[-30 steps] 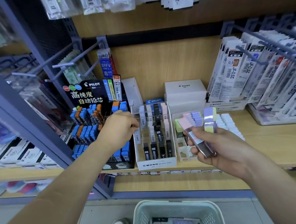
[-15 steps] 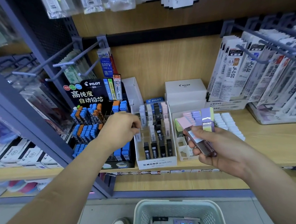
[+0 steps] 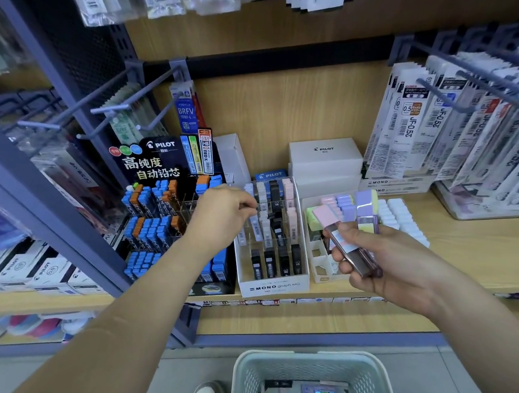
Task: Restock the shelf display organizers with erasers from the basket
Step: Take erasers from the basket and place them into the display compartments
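Clamping a fan of erasers (image 3: 364, 204) over the right-hand organizer (image 3: 317, 263), the right grip (image 3: 395, 261) held their near ends; they looked light, stiff, slick-sleeved. The left grip (image 3: 220, 215) curled at the middle organizer (image 3: 273, 285), hold unclear.

This is an aisle in a stationery shop. Wooden shelves (image 3: 464, 241) carry branded retail displays: a black Pilot stand (image 3: 162, 165) packed with blue and orange pencil-lead cases, a white MONO graph MG organizer (image 3: 273, 286) with rows of lead tubes, and plain white Pilot boxes (image 3: 325, 158). Metal peg hooks (image 3: 443, 92) hold barcoded packets of pen refills (image 3: 410, 124). Small price labels (image 3: 275, 301) line the shelf edge, and a pale plastic shopping basket (image 3: 310, 371) stands on the floor (image 3: 178, 374) below.
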Available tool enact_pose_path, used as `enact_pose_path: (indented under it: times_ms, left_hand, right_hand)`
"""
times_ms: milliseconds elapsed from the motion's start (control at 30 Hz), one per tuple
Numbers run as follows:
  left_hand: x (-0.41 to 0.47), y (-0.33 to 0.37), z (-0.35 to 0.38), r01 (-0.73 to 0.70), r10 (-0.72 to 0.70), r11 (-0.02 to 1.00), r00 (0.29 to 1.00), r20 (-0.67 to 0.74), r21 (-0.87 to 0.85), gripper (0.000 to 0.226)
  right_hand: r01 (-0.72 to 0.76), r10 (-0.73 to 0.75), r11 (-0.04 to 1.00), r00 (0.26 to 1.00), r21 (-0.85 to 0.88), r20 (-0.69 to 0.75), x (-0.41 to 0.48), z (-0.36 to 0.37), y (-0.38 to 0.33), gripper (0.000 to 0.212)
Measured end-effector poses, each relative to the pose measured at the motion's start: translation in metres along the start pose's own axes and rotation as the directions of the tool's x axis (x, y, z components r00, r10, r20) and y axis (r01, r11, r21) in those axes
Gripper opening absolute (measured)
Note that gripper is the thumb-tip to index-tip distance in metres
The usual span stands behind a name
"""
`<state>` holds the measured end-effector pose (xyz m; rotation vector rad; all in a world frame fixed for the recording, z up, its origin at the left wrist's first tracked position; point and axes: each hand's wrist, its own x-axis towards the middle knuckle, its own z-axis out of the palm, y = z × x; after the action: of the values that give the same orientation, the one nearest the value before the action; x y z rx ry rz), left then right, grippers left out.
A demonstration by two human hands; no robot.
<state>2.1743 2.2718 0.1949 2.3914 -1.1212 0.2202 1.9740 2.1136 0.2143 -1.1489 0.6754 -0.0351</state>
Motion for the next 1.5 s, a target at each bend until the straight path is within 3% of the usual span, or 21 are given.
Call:
enact_pose_path:
  times_ms: [133,367,433,567,633,700,767,833,900,967,1133,1267,1367,1500]
  left_hand:
    - [0.000,-0.004,-0.001,-0.005,0.005,1.000,1.000,-0.001,0.002,0.009]
    - [-0.005,-0.006,0.018,-0.151,0.155,0.975,0.988,-0.011,0.165,0.007]
    - [-0.007,-0.005,0.019,-0.136,0.149,0.971,0.988,-0.051,0.196,0.008]
    - [-0.006,0.001,0.016,-0.090,0.092,0.968,0.996,0.000,0.234,0.016]
    - [-0.005,0.011,0.009,-0.035,0.039,0.995,0.998,-0.045,0.099,0.017]
    - [-0.004,0.028,-0.004,0.088,-0.099,0.981,0.993,-0.057,-0.171,0.016]
    - [-0.007,0.046,-0.018,0.239,-0.192,0.806,0.971,0.142,-0.542,0.017]
    - [-0.013,0.060,-0.026,0.404,-0.131,0.560,0.905,0.404,-0.723,0.022]
    - [-0.019,0.067,-0.026,0.441,-0.049,0.539,0.867,0.495,-0.718,0.025]
    - [-0.021,0.068,-0.025,0.429,-0.056,0.551,0.875,0.482,-0.715,0.022]
    - [-0.015,0.055,-0.031,0.365,-0.129,0.609,0.922,0.366,-0.704,0.013]
    - [-0.013,0.057,-0.029,0.324,-0.152,0.633,0.943,0.297,-0.704,0.011]
    - [-0.012,0.064,-0.024,0.346,-0.129,0.535,0.935,0.331,-0.770,0.009]
    - [-0.008,0.073,-0.013,0.361,-0.093,0.498,0.926,0.366,-0.789,0.004]
  right_hand:
    - [-0.006,0.006,1.000,1.000,0.000,-0.004,-0.001,-0.001,0.000,0.024]
    - [0.001,-0.001,1.000,1.000,0.019,0.017,0.000,0.004,0.005,0.021]
    - [-0.007,0.007,1.000,1.000,0.029,0.024,0.000,0.006,0.007,0.023]
    - [-0.048,0.046,0.995,0.999,0.082,0.029,0.001,0.006,0.007,0.021]
    - [-0.057,0.050,0.993,0.997,0.108,0.060,0.001,0.005,0.007,0.024]
    - [-0.045,0.035,0.993,0.995,0.108,0.091,0.000,0.005,0.006,0.020]
    - [-0.028,0.017,0.995,0.993,0.096,0.114,0.000,0.005,0.007,0.016]
    - [-0.007,0.000,0.998,0.991,0.058,0.134,0.000,0.008,0.008,0.016]
    - [0.008,-0.011,1.000,0.987,0.020,0.159,-0.001,0.011,0.008,0.019]
    - [0.009,-0.009,1.000,0.989,-0.002,0.147,-0.001,0.013,0.008,0.020]
    - [0.003,-0.033,0.979,0.989,-0.204,-0.143,0.004,-0.004,-0.004,0.031]
    - [0.048,-0.086,0.990,0.952,-0.133,-0.295,0.004,-0.032,-0.018,0.034]
    - [0.020,-0.058,0.990,0.960,-0.139,-0.272,0.001,-0.035,-0.017,0.036]
    - [-0.054,0.038,0.982,0.995,-0.182,-0.090,-0.001,-0.025,-0.005,0.020]
